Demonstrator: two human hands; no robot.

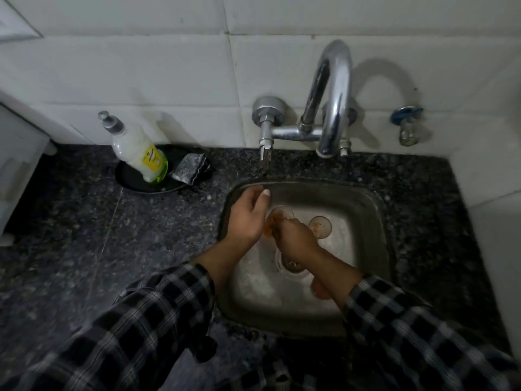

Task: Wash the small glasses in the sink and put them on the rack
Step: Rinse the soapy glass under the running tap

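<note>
On the far left a soap bottle (138,149) leaned in a dark dish (132,180). In the steel sink (372,210), the left hand (248,218) gripped a small glass (277,218); the right hand (296,238) pressed fingers into it. Just right stood a second glass (320,227); a third (320,290) lay near, half hidden.

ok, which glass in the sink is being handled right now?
The stained glass at the sink's back left, gripped between the left hand and right hand. The glass to its right stands free, untouched.
</note>
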